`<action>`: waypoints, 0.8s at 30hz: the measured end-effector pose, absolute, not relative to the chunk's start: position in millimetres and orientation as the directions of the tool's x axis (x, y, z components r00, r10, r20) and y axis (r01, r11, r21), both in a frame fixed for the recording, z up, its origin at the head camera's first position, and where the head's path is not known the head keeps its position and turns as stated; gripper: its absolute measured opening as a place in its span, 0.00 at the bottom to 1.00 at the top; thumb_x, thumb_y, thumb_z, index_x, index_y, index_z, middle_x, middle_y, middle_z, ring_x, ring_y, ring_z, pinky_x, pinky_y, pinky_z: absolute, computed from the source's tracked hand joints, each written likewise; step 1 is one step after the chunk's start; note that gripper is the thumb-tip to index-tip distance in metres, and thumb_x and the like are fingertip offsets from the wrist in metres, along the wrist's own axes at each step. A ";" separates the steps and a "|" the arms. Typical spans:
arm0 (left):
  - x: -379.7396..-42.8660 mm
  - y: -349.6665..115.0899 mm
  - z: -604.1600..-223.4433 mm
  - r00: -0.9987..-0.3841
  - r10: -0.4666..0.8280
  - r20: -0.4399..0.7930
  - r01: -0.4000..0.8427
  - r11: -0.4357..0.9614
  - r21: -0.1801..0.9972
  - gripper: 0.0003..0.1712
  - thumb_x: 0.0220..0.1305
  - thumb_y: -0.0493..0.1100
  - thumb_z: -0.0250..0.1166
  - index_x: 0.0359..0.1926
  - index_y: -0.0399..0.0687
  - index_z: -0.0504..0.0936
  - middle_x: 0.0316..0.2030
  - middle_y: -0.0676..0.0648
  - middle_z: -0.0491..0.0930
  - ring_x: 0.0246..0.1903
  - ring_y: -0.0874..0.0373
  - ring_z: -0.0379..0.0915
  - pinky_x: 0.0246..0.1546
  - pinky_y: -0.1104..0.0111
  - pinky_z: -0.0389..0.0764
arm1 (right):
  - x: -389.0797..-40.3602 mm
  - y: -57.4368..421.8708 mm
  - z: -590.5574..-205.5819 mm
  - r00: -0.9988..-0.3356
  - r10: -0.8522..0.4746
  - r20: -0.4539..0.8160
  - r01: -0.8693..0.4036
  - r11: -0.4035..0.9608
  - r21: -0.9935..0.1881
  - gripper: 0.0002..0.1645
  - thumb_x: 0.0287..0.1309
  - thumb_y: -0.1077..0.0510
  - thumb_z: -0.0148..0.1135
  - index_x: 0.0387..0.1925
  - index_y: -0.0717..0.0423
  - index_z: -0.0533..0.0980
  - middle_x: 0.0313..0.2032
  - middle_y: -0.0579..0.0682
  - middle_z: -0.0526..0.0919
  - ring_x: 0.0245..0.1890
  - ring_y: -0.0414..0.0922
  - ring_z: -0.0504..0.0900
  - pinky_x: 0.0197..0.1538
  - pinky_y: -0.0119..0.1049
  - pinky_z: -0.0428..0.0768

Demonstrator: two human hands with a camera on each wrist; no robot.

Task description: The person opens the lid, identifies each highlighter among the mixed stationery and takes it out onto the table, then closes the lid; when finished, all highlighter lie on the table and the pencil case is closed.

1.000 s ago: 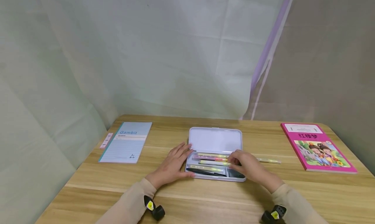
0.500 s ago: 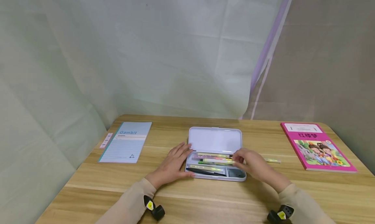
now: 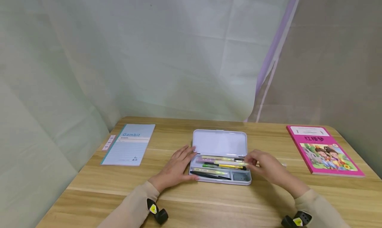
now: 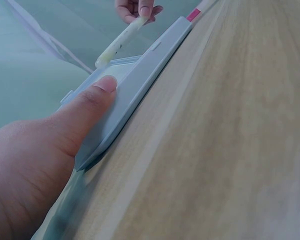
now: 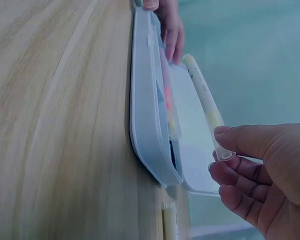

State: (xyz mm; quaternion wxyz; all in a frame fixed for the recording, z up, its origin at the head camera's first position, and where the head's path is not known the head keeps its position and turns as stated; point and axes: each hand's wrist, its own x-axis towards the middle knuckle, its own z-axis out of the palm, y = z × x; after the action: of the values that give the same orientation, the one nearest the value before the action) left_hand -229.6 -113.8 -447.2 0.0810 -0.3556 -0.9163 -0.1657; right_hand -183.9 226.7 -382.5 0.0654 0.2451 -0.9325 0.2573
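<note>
An open white pencil case (image 3: pixel 219 142) lies in front of me, its lid tipped back. My left hand (image 3: pixel 176 168) rests at its left end, fingers spread and fairly straight, thumb (image 4: pixel 92 102) on the front wall. Between thumb and fingers my right hand (image 3: pixel 265 165) pinches a white and pale-yellow marker pen (image 5: pixel 202 90) by one end, held above the case. Inside lie several pens, among them a black pen (image 3: pixel 210 175), a yellow-and-black one (image 3: pixel 235 166) and a pink one (image 5: pixel 167 95). A dark grey block (image 3: pixel 241 177) fills the small front-right compartment.
On the wooden table (image 3: pixel 215 208), a blue notebook (image 3: pixel 128 146) lies at left over a pink-and-white strip (image 3: pixel 108 142). A pink book (image 3: pixel 326 151) is at right. Another pen (image 5: pixel 170 220) lies just right of the case, mostly hidden by my right hand in the head view.
My right hand has drawn the marker pen up and to the right, uncovering the grey block and the yellow-and-black pen. The left hand has stayed in place.
</note>
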 end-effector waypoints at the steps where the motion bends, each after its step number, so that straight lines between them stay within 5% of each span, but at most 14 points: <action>1: -229.7 -113.7 -447.2 -0.734 0.625 0.265 0.679 0.693 0.244 0.52 0.51 0.71 0.64 0.70 0.46 0.64 0.73 0.46 0.57 0.73 0.43 0.49 0.71 0.47 0.57 | -183.2 228.1 -382.0 -0.873 -0.419 0.249 -0.487 0.750 -0.447 0.05 0.55 0.62 0.67 0.29 0.50 0.78 0.29 0.38 0.77 0.31 0.30 0.71 0.34 0.29 0.78; 24: -229.1 -113.7 -447.7 -0.739 0.622 0.259 0.673 0.695 0.253 0.52 0.51 0.70 0.65 0.69 0.47 0.65 0.73 0.46 0.57 0.73 0.42 0.49 0.71 0.47 0.56 | -169.0 275.6 -392.3 -0.877 -0.358 0.319 -0.470 0.777 -0.419 0.07 0.53 0.64 0.68 0.30 0.50 0.77 0.27 0.35 0.75 0.27 0.25 0.67 0.26 0.25 0.70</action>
State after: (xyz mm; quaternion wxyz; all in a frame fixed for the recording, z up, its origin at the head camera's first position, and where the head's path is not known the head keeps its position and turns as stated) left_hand -229.1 -113.7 -447.7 0.0767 -0.3528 -0.9174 -0.1673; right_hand -169.0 275.6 -392.3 0.1114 0.2210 -0.9360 0.2503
